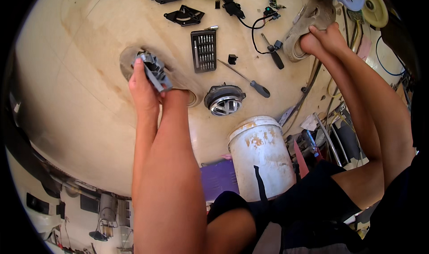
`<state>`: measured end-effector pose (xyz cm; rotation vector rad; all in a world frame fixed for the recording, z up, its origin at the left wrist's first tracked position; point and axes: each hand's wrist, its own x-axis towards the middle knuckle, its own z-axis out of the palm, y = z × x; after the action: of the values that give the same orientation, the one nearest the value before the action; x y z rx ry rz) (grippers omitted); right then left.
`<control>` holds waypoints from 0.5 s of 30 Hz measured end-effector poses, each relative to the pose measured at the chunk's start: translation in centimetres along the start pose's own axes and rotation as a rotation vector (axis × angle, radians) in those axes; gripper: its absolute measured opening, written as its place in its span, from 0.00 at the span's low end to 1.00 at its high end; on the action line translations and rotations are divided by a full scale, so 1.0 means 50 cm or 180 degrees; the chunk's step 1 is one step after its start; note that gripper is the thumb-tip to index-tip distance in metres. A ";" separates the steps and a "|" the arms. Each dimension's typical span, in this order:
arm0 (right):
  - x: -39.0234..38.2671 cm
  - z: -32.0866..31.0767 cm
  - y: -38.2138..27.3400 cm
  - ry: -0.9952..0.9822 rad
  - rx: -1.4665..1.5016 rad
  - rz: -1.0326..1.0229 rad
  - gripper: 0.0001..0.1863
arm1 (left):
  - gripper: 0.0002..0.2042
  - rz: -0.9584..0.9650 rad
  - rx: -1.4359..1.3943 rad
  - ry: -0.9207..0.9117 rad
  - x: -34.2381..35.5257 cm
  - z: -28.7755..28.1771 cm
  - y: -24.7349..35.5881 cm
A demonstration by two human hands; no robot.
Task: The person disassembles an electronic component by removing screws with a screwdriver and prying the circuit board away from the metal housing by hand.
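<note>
grey part [154, 70] pinched in left hand [143, 91] grip; right hand [172, 97] touching below

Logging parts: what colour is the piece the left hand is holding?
Grey, with darker slots; the left hand grips the plastic part. Shows best in the head view.
</note>
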<state>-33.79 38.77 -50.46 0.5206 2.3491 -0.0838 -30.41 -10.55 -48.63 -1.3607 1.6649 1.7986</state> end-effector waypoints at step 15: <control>0.022 0.015 -0.008 -0.0020 -0.0364 0.0184 0.57 | 0.19 -0.0047 -0.0192 -0.0496 0.038 -0.028 -0.005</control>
<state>-34.21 38.61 -51.77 0.5307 2.3150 0.0751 -30.56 -12.43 -50.10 -1.2189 1.5281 1.9081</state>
